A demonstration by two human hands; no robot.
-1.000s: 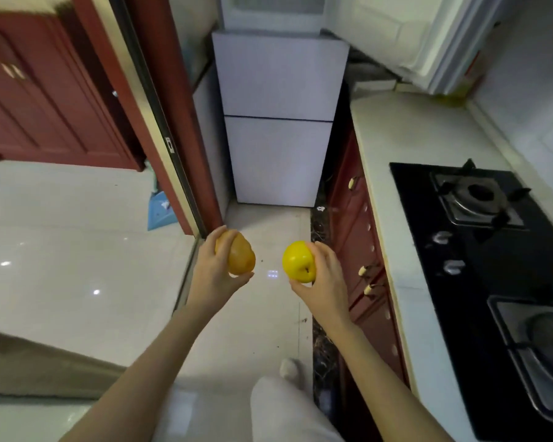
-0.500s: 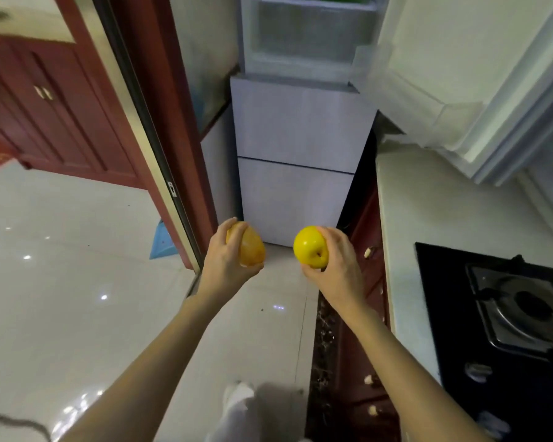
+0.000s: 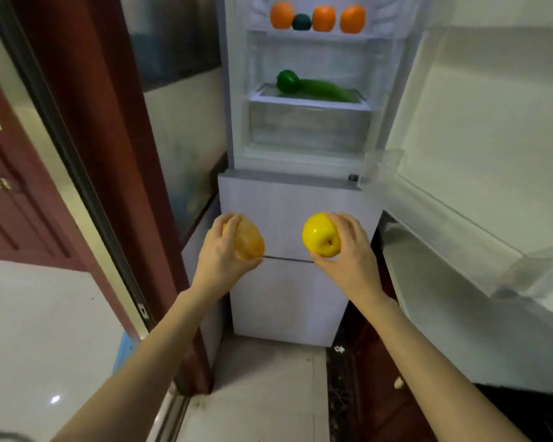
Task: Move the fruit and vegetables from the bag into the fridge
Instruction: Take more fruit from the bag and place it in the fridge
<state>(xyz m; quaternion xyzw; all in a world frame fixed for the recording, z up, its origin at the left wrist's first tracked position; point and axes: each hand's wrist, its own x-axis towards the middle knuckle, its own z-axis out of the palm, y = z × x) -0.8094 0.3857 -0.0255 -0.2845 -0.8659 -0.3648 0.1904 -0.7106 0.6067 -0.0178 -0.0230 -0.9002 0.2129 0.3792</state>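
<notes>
The left hand (image 3: 219, 256) is closed around an orange-yellow fruit (image 3: 249, 239), fingers wrapped over its top and thumb beneath it; the right hand (image 3: 348, 253) grips a yellow apple (image 3: 321, 235), its dimpled end turned toward the camera. Both fruits are held level, apart from each other, in front of the closed lower drawers of the white fridge (image 3: 294, 218).

Above and beyond the hands the fridge's upper compartment stands open, its door (image 3: 479, 148) swung out to the right of the right hand. Down and to the right of that hand lies a pale countertop (image 3: 454, 314). To the left of the left hand runs a dark red door frame (image 3: 109, 138).

Inside, higher than both hands, a clear drawer (image 3: 310, 126) sits under a shelf bearing a cucumber (image 3: 328, 90) with a green pepper (image 3: 288, 80) touching its left end. On the top shelf, farther up, three orange fruits (image 3: 323, 18) stand in a row, with a small dark green item (image 3: 301, 22) between the first two.
</notes>
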